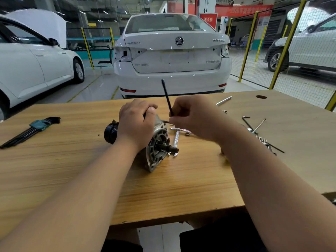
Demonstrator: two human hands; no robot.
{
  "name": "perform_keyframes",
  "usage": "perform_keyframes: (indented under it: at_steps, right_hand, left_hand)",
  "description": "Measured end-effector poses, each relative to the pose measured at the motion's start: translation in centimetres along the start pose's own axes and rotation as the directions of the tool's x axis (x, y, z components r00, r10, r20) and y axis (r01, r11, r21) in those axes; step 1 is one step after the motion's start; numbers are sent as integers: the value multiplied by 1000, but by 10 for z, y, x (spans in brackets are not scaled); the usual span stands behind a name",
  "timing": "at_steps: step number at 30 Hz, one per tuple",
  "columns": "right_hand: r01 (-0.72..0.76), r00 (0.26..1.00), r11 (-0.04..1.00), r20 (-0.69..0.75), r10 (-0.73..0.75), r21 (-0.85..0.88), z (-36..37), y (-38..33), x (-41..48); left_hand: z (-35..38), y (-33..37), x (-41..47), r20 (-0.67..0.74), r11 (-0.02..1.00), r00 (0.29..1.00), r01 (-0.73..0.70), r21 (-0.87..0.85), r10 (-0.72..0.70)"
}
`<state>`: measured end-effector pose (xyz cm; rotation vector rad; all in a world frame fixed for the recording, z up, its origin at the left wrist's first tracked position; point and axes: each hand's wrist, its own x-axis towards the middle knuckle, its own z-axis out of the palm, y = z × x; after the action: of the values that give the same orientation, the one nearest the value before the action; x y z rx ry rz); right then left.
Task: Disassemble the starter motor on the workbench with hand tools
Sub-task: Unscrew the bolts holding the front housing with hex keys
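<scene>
The starter motor (156,148) lies on its side in the middle of the wooden workbench (72,160), its silver flange and pinion shaft facing me and its black end cap (110,132) to the left. My left hand (136,122) grips the motor body from above. My right hand (192,117) pinches a long black hex key (167,96), whose long arm sticks up and to the left while its short end meets the motor's top right side.
A hex key set in a green holder (34,128) lies at the left. A silver spanner (175,138) lies just right of the motor. Loose hex keys, a silver rod (223,100) and small parts lie at the right. White cars stand behind the bench.
</scene>
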<state>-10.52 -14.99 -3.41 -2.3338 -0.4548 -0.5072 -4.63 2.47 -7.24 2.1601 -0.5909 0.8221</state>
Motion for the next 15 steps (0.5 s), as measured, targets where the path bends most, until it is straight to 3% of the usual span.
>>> perform_keyframes:
  at_steps: [2, 4, 6, 7, 15]
  right_hand:
    - [-233, 969, 881, 27, 244, 411, 5, 10, -6]
    - [-405, 889, 584, 154, 431, 704, 27, 20, -17]
    - [-473, 815, 309, 275, 510, 825, 49, 24, -25]
    - [-490, 792, 260, 300, 531, 832, 57, 26, -26]
    - [-517, 738, 195, 318, 595, 834, 62, 35, -25]
  left_hand:
    - [-1, 1, -1, -2, 1000, 1000, -5, 3, 5]
    - [-1, 0, -2, -4, 1000, 1000, -6, 8, 6]
    - [-1, 0, -2, 3, 1000, 1000, 1, 13, -1]
    - [-1, 1, -2, 6, 1000, 1000, 5, 13, -5]
    - [-1, 2, -3, -4, 1000, 1000, 7, 14, -7]
